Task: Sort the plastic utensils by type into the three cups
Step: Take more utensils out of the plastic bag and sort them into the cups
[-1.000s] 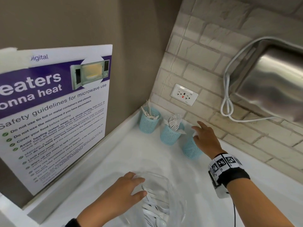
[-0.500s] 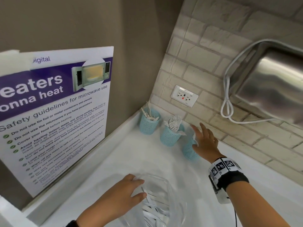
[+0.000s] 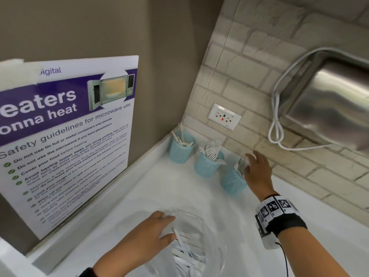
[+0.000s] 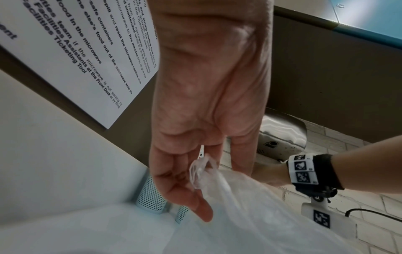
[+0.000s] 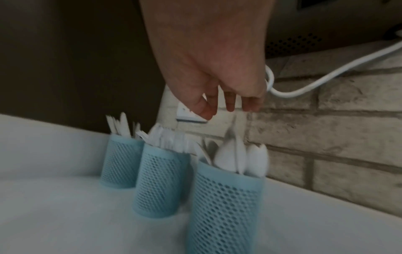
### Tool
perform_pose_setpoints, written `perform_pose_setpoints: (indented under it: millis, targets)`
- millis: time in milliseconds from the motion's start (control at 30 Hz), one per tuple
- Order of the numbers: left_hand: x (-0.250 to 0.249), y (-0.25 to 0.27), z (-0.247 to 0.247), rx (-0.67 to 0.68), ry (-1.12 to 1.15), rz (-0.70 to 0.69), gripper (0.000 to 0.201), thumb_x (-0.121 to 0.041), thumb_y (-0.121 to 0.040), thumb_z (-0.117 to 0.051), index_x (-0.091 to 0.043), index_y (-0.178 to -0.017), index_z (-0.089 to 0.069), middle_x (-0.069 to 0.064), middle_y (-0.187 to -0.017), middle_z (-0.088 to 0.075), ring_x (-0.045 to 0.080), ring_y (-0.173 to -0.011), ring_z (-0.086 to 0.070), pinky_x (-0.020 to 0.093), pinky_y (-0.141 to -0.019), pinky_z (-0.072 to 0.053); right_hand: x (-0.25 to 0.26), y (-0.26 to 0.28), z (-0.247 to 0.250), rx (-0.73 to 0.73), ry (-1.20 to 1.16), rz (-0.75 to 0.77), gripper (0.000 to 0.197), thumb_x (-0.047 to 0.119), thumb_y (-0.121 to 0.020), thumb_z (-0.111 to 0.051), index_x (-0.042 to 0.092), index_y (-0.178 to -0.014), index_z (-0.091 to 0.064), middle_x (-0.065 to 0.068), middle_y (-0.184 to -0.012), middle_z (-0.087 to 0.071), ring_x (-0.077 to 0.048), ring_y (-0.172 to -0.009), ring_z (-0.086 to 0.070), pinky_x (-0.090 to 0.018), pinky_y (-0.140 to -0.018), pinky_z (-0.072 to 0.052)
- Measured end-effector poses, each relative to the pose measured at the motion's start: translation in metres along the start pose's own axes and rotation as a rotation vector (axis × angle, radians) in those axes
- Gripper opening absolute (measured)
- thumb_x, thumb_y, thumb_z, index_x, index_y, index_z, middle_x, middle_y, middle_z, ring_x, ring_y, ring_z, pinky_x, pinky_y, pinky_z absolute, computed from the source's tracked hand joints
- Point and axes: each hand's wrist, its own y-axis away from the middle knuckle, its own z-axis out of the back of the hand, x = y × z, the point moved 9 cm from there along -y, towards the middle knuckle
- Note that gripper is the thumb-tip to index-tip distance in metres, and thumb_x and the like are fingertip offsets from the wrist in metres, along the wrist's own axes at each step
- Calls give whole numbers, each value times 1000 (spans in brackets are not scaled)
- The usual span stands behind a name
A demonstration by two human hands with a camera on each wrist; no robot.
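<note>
Blue mesh cups stand in a row by the brick wall; the right hand (image 5: 219, 92) hangs loose and empty above the spoon cup (image 5: 226, 209). The left hand (image 3: 147, 234) grasps the plastic bag (image 3: 191, 248) of unsorted utensils. Next, I judge, another piece must be picked from the bag.

A white countertop (image 3: 139, 188) ran into a corner, edged by a low white upstand (image 3: 123, 174) along its left side. The wall on the left (image 3: 99, 27) was plain taupe, and a large printed microwave safety poster (image 3: 65, 136) leaned against it, its top corner patched with pale tape (image 3: 18, 71). The far-right wall was pale brick-pattern tile (image 3: 259, 47) holding a white double power outlet (image 3: 224, 116). Farther right hung a brushed steel wall fixture (image 3: 335, 100), with a white cable (image 3: 276, 128) looped beside it. The light was soft and even.
</note>
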Motion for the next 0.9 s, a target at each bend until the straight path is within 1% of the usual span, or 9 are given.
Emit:
perform_pose_setpoints:
  millis: [100, 167, 300, 367, 433, 567, 633, 733, 900]
  targets:
    - [1, -5, -3, -11, 4, -17, 54, -38, -96, -48, -34, -146, -29, -14, -138, -32, -2, -90, -46, 11, -90, -35, 37, 22, 23, -140, -145, 142, 37, 2, -87, -53, 7, -124, -60, -19, -134, -50, -35, -124, -47, -43, -104, -38]
    - [2, -6, -5, -20, 16, -32, 56, -33, -95, -50, -32, -147, -28, -16, -132, -33, 1, -87, -46, 8, -85, -32, 74, 50, 34, -159, -291, 302, 33, -8, -79, -56, 5, -106, -68, -16, -115, -59, -24, -104, -57, -28, -94, -41]
    - [3, -8, -2, -60, 42, -45, 60, -17, -95, -48, -28, -148, -24, -15, -138, -32, -1, -76, -46, 5, -85, -31, 146, 124, 28, 238, -513, 486, 28, -2, -73, -50, 17, -79, -69, 2, -85, -61, 1, -71, -51, -13, -72, -37]
    - [-1, -7, 0, -81, 70, -61, 60, -9, -94, -45, -26, -148, -26, -15, -137, -32, 0, -79, -46, 1, -84, -30, 171, 163, 7, 522, -511, 552, 31, 4, -75, -46, 15, -86, -72, 3, -88, -64, -2, -79, -56, -9, -77, -37]
    - [-7, -7, 2, -95, 94, -90, 61, -3, -91, -43, -24, -147, -29, -15, -135, -35, -9, -81, -48, -3, -80, -30, 183, 193, -20, 698, -413, 600, 36, 6, -82, -49, 14, -112, -68, -5, -112, -63, -11, -103, -57, -11, -91, -37]
    - [-17, -5, 4, -119, 143, -156, 61, 2, -89, -42, -24, -144, -34, -15, -131, -38, -28, -79, -43, -4, -79, -30, 157, 230, -86, 964, -59, 496, 88, 35, -84, -65, 24, -152, -10, -12, -157, -15, -25, -145, -16, -35, -116, -22]
    - [-15, -4, 4, -134, 152, -159, 62, 2, -89, -42, -25, -145, -34, -18, -130, -38, -23, -85, -46, -3, -82, -31, 148, 239, -98, 998, 34, 478, 102, 34, -80, -69, 29, -152, 3, -10, -158, -5, -28, -147, -7, -42, -116, -17]
    - [-12, -3, 4, -142, 167, -144, 63, 1, -90, -41, -27, -145, -33, -21, -130, -37, -15, -88, -49, -1, -83, -32, 150, 240, -99, 958, 41, 484, 105, 29, -78, -71, 27, -153, 3, -7, -154, -13, -30, -141, -16, -42, -112, -23]
    - [-12, -2, 7, -165, 183, -139, 64, 0, -91, -42, -28, -147, -29, -21, -136, -34, -26, -81, -44, -3, -80, -30, 154, 231, -98, 862, 81, 505, 98, 26, -82, -67, 15, -153, 0, -10, -152, -21, -31, -136, -26, -37, -112, -24]
